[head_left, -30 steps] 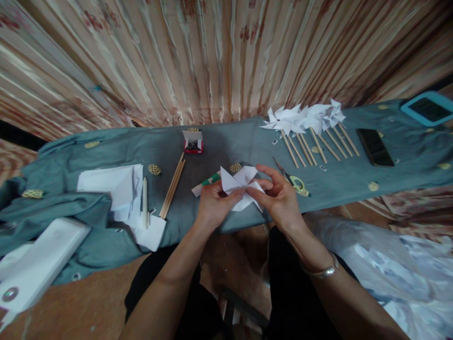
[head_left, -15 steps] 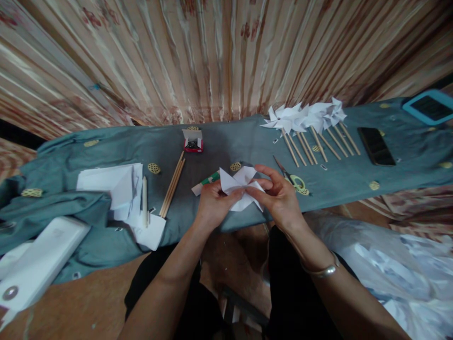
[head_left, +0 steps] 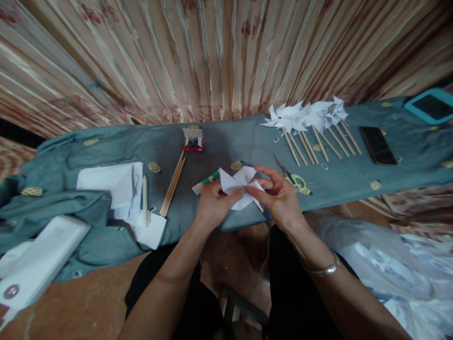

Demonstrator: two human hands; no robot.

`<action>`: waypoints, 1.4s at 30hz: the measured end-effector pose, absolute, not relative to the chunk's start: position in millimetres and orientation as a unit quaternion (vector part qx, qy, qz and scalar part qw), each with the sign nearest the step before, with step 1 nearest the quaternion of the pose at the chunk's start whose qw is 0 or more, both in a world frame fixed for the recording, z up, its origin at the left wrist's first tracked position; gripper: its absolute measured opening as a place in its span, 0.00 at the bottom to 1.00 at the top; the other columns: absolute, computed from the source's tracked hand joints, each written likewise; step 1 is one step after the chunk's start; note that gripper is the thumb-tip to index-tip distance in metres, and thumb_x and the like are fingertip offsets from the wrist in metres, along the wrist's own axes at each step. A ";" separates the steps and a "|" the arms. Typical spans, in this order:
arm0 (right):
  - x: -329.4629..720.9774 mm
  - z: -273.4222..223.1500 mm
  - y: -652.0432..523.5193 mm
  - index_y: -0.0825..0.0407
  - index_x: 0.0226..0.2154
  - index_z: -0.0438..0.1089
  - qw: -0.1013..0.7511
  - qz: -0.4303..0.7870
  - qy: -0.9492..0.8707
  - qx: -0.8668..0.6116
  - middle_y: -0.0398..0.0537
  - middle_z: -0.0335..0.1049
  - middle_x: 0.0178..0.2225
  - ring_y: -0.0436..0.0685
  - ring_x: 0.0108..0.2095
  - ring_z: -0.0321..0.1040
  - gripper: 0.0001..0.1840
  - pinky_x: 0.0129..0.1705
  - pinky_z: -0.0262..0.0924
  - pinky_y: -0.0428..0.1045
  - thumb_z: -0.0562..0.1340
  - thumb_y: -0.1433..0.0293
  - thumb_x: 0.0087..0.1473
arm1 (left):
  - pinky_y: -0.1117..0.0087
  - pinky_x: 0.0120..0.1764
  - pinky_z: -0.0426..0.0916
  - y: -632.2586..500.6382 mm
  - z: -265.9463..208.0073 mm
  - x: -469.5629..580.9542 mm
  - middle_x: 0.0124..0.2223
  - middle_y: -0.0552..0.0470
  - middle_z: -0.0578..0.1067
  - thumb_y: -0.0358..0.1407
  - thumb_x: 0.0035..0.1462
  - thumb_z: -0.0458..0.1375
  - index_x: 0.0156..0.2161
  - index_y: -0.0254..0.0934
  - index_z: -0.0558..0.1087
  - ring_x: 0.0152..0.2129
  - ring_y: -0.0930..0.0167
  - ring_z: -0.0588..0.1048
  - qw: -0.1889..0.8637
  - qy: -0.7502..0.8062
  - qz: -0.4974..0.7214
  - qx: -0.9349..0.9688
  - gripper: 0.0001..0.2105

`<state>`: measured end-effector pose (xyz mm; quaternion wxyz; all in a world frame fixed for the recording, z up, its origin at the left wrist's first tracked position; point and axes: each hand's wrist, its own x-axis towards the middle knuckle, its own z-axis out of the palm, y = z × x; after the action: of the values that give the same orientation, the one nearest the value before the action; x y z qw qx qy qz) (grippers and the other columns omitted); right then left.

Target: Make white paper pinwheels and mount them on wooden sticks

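A white paper pinwheel [head_left: 241, 178], its blades partly folded, is held between my two hands above the cloth. My left hand [head_left: 214, 204] grips its left side, thumb pressed near the centre. On the other side my right hand [head_left: 278, 196] pinches the middle with thumb and finger, and its remaining fingers curl behind the paper. Just behind my left hand lies a green and white packet [head_left: 208, 181], partly covered. Scissors with yellow-green handles [head_left: 296, 181] rest to the right of my right hand. What the fingertips do at the centre is too small to make out.
Finished pinwheels [head_left: 306, 117] on wooden sticks lie at the back right, beside a black phone [head_left: 377, 145] and a blue-framed device [head_left: 433, 106]. Leftward are a small red box [head_left: 193, 143], wooden sticks [head_left: 172, 186], paper sheets [head_left: 106, 182] and a white device [head_left: 44, 262]. A plastic bag [head_left: 382, 264] stands lower right.
Both hands keep the same hold on the paper pinwheel, almost without moving. The view has shifted very slightly.
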<state>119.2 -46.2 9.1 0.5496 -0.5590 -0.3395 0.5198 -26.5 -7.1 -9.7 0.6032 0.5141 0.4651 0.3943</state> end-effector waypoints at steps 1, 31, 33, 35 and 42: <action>119.1 9.1 -46.3 0.46 0.44 0.67 0.550 0.521 -0.337 -0.558 0.37 0.76 0.27 0.52 0.25 0.72 0.29 0.30 0.68 0.49 0.73 0.65 0.37 | 0.73 0.26 0.66 -7.0 -9.7 -26.3 0.28 0.51 0.79 0.38 0.40 0.65 0.29 0.34 0.79 0.22 0.71 0.73 0.603 0.465 0.394 0.515 0.10; 117.4 9.0 -46.2 0.48 0.41 0.68 0.560 0.527 -0.317 -0.556 0.36 0.76 0.25 0.49 0.23 0.71 0.27 0.29 0.67 0.47 0.74 0.67 0.35 | 0.73 0.25 0.66 -7.7 -8.9 -26.1 0.26 0.52 0.79 0.37 0.41 0.64 0.26 0.34 0.78 0.21 0.71 0.73 0.572 0.475 0.396 0.539 0.08; 117.1 9.3 -46.1 0.48 0.41 0.68 0.562 0.526 -0.318 -0.554 0.35 0.76 0.25 0.49 0.23 0.71 0.27 0.29 0.68 0.47 0.74 0.67 0.35 | 0.73 0.25 0.66 -7.9 -8.6 -26.2 0.26 0.52 0.79 0.37 0.42 0.64 0.27 0.34 0.79 0.22 0.71 0.73 0.571 0.476 0.392 0.542 0.08; 116.7 9.6 -46.0 0.48 0.41 0.69 0.563 0.525 -0.318 -0.553 0.35 0.76 0.24 0.49 0.23 0.71 0.27 0.29 0.68 0.46 0.74 0.68 0.35 | 0.73 0.25 0.66 -8.0 -8.6 -26.4 0.26 0.52 0.79 0.37 0.42 0.64 0.27 0.34 0.79 0.22 0.71 0.73 0.570 0.477 0.391 0.543 0.08; 116.6 10.4 -46.6 0.49 0.40 0.69 0.564 0.522 -0.318 -0.555 0.36 0.76 0.24 0.49 0.22 0.70 0.25 0.28 0.67 0.46 0.73 0.69 0.35 | 0.73 0.26 0.67 -8.0 -8.3 -26.6 0.27 0.52 0.80 0.36 0.42 0.64 0.28 0.34 0.79 0.22 0.72 0.74 0.574 0.472 0.394 0.541 0.08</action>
<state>116.6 -46.6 10.4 0.5641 -0.5554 -0.3176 0.5219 -26.6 -8.0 -8.3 0.5741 0.5409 0.4721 0.3938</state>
